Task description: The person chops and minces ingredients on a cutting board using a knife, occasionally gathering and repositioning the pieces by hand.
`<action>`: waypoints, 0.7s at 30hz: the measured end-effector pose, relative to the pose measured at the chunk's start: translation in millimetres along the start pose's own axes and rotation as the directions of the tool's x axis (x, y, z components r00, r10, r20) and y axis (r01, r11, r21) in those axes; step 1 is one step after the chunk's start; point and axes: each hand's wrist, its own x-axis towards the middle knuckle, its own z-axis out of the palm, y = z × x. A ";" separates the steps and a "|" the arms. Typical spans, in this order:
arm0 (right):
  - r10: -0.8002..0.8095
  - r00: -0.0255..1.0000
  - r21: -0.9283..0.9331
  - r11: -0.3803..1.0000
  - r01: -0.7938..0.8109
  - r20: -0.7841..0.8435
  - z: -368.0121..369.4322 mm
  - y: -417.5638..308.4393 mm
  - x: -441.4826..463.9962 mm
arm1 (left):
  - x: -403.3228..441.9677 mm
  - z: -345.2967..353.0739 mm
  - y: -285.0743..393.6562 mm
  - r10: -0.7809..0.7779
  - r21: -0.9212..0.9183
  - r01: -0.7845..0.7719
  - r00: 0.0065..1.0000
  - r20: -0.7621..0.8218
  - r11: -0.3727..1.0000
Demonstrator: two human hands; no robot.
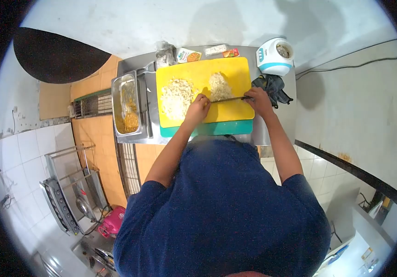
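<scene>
knife (227, 99), likely in right grip (258, 99), extending left

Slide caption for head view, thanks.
Left hand and right hand at opposite ends of a knife, chopped food on a yellow board.

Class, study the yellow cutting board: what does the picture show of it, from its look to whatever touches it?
The yellow cutting board is a flat rectangle with rounded corners, apparently plastic. It lies on a green board, which shows along its near edge, on the metal table. A larger left heap and a smaller right heap of pale chopped pieces rest on it. Over it, the right hand holds a knife, the left hand at its other end; whether these touch the board is unclear.
</scene>
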 end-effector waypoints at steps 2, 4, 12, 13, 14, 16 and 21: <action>0.044 0.999 0.042 0.998 -0.044 0.018 -2.5 -4.1 4.1 | 0.9 -0.7 1.9 0.037 0.006 -0.037 0.998 -0.042 0.999; 0.078 0.996 0.058 0.995 -0.080 0.035 -1.4 -4.6 2.2 | 0.7 2.6 -1.4 0.025 -0.016 -0.026 0.998 -0.055 1.000; 0.048 0.998 -0.015 0.999 -0.049 -0.034 5.6 -6.4 -16.1 | -0.7 -2.3 4.5 -0.069 -0.144 0.056 0.994 -0.082 0.988; 0.091 0.995 0.010 0.996 -0.091 -0.034 5.0 -10.7 -21.2 | -4.0 -3.1 2.8 -0.070 -0.166 0.054 0.993 -0.096 0.985; 0.134 0.990 0.035 0.991 -0.133 -0.033 3.8 -14.4 -27.1 | -6.9 -4.1 0.7 -0.073 -0.187 0.051 0.991 -0.110 0.981; 0.205 0.978 0.110 0.974 -0.200 -0.042 1.2 -24.2 -39.4 | -13.1 -9.6 1.4 -0.166 -0.305 0.117 0.976 -0.142 0.945; 0.478 0.878 0.399 0.807 -0.435 -0.009 -13.3 -57.1 -51.9 | 1.5 -15.1 12.7 -0.361 -0.732 0.101 0.910 -0.207 0.674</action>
